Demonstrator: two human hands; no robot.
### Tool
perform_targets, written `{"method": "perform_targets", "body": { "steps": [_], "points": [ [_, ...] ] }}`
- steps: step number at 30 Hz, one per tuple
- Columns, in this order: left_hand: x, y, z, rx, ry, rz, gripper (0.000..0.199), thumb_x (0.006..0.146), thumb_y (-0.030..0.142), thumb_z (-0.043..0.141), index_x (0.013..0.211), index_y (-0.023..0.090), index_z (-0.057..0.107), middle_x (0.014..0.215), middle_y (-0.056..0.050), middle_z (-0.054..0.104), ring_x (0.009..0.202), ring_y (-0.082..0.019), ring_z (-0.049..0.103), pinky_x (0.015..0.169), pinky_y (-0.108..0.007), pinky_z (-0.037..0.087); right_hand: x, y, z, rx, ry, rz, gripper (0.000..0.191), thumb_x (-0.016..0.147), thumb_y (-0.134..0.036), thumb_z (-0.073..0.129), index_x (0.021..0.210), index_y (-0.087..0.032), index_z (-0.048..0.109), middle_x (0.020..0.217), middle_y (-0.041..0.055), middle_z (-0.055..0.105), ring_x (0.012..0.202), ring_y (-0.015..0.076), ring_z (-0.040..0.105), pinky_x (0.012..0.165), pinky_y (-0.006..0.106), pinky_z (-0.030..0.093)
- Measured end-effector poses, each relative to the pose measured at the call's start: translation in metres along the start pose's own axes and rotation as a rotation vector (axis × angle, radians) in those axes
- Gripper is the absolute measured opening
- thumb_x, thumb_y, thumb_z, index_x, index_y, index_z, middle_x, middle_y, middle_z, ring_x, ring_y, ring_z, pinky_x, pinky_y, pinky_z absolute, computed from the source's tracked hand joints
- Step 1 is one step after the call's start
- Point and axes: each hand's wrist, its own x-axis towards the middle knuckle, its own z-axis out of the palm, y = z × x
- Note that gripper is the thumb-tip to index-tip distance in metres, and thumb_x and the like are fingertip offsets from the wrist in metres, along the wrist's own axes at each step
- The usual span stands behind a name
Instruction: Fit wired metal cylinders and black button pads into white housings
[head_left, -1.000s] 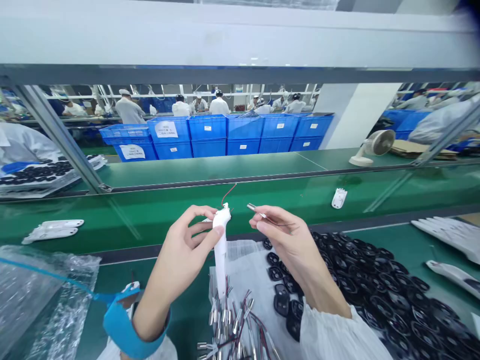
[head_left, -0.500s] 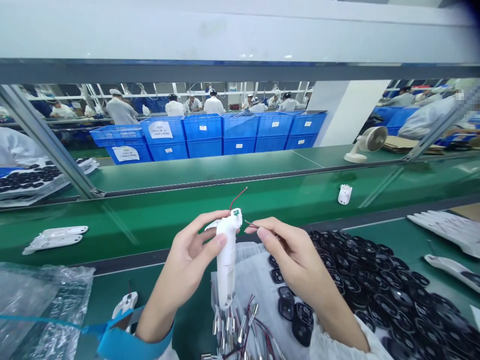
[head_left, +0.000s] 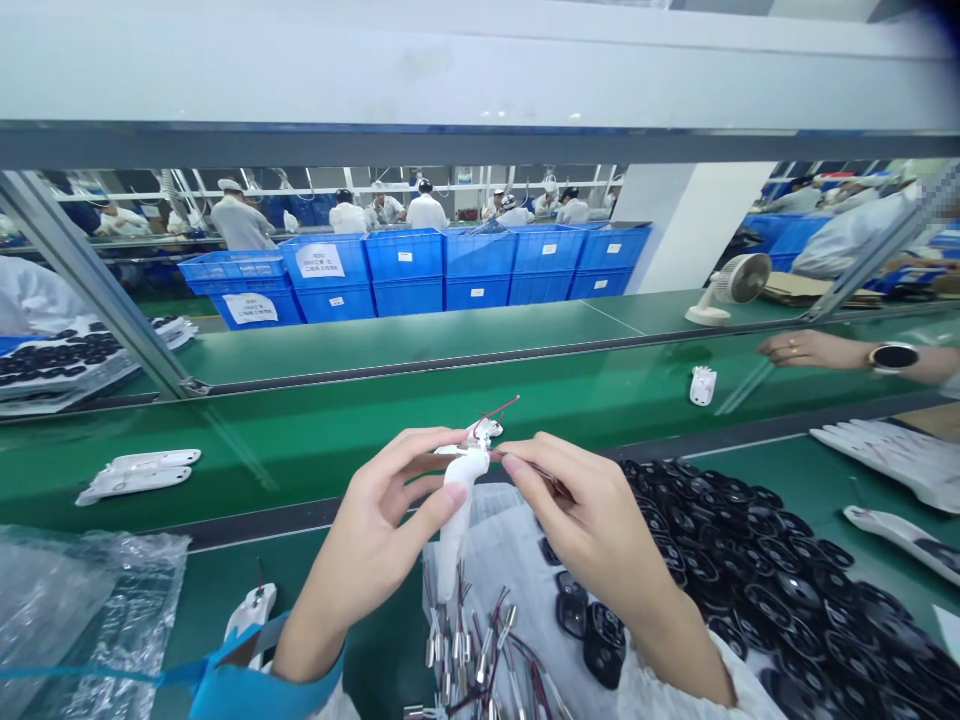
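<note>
My left hand grips a white plastic housing, which is tilted with its top end near my fingertips. A thin red wire rises from the top of the housing. My right hand pinches a small wired metal part against the housing's top, and my fingers hide most of it. Below my hands, a bundle of similar wired metal cylinders lies on a white sheet. A blue wrist strap circles my left wrist.
Several black rubber parts are heaped to my right. A co-worker's hand reaches over the green conveyor belt, which carries white housings. A plastic bag lies at left; blue crates stand beyond.
The housing has tilted, its top swinging right, and my hands have come closer together. A co-worker's hand has entered at the right. The white parts on the belt have shifted right.
</note>
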Motion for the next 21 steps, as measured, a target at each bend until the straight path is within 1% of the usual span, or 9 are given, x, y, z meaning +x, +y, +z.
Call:
{"method": "perform_targets", "body": {
  "steps": [3,6,8,10,12,14,15,18,21],
  "points": [
    [0.000,-0.002,0.003,0.022,0.025,-0.009,0.028,0.097,0.030,0.073,0.123,0.040,0.071,0.133,0.002,0.066,0.114,-0.017,0.067,0.095,-0.022,0.059,-0.001,-0.002,0.001,0.023,-0.023,0.059,0.019,0.105,-0.024,0.052,0.096,-0.022,0.068,0.076,0.0001,0.066,0.059,0.0134,0.052,0.054,0.027,0.039],
    [0.000,-0.004,0.006,0.073,0.029,0.015,0.035,0.097,0.030,0.073,0.128,0.045,0.069,0.131,0.004,0.069,0.112,-0.017,0.069,0.096,-0.023,0.060,-0.003,-0.003,0.005,0.122,-0.055,0.155,0.010,0.106,-0.028,0.048,0.108,-0.024,0.057,0.080,-0.0008,0.064,0.061,0.0136,0.055,0.055,0.026,0.043],
    [0.000,-0.005,0.009,0.159,0.021,0.056,0.037,0.098,0.029,0.072,0.131,0.045,0.068,0.132,0.004,0.070,0.112,-0.017,0.070,0.097,-0.026,0.060,-0.006,-0.002,0.007,0.183,-0.059,0.188,0.006,0.107,-0.028,0.043,0.110,-0.024,0.047,0.088,0.0008,0.064,0.068,0.0144,0.060,0.062,0.027,0.048],
    [0.001,-0.007,0.012,0.251,0.017,0.103,0.037,0.099,0.027,0.069,0.134,0.042,0.069,0.134,0.003,0.069,0.116,-0.019,0.068,0.097,-0.027,0.059,-0.007,-0.001,0.008,0.189,-0.064,0.188,0.003,0.107,-0.026,0.040,0.108,-0.025,0.043,0.098,0.0038,0.063,0.079,0.0159,0.063,0.072,0.030,0.052],
    [0.002,-0.009,0.015,0.283,0.034,0.137,0.035,0.101,0.026,0.067,0.134,0.037,0.070,0.136,0.001,0.069,0.121,-0.020,0.066,0.098,-0.028,0.059,-0.008,0.002,0.006,0.178,-0.069,0.173,0.006,0.105,-0.023,0.041,0.110,-0.025,0.045,0.106,0.0062,0.062,0.089,0.0175,0.064,0.081,0.033,0.054],
    [0.003,-0.010,0.016,0.256,0.064,0.139,0.032,0.101,0.026,0.066,0.131,0.034,0.072,0.135,0.000,0.069,0.123,-0.021,0.065,0.099,-0.029,0.059,-0.007,0.006,0.001,0.224,-0.061,0.180,0.010,0.103,-0.023,0.049,0.112,-0.025,0.050,0.113,0.0074,0.062,0.098,0.0194,0.066,0.086,0.035,0.056],
    [0.003,-0.010,0.017,0.234,0.075,0.132,0.031,0.101,0.026,0.066,0.130,0.033,0.072,0.134,0.000,0.069,0.124,-0.021,0.065,0.100,-0.029,0.059,-0.006,0.007,-0.002,0.270,-0.059,0.205,0.010,0.101,-0.024,0.055,0.111,-0.025,0.054,0.114,0.0071,0.062,0.099,0.0199,0.067,0.087,0.035,0.057],
    [0.002,-0.009,0.018,0.165,0.050,0.088,0.030,0.100,0.029,0.069,0.129,0.033,0.073,0.135,-0.001,0.069,0.123,-0.022,0.066,0.100,-0.029,0.059,-0.003,0.009,-0.011,0.407,-0.015,0.307,0.017,0.091,-0.031,0.075,0.103,-0.026,0.064,0.103,0.0038,0.069,0.094,0.0204,0.072,0.082,0.032,0.062],
    [0.002,-0.008,0.019,0.106,0.007,0.047,0.032,0.099,0.032,0.069,0.131,0.035,0.072,0.138,-0.001,0.068,0.124,-0.023,0.066,0.100,-0.031,0.060,-0.001,0.010,-0.015,0.414,0.085,0.311,0.018,0.084,-0.030,0.084,0.097,-0.026,0.071,0.092,0.0021,0.074,0.088,0.0202,0.073,0.081,0.032,0.063]
  ]
}}
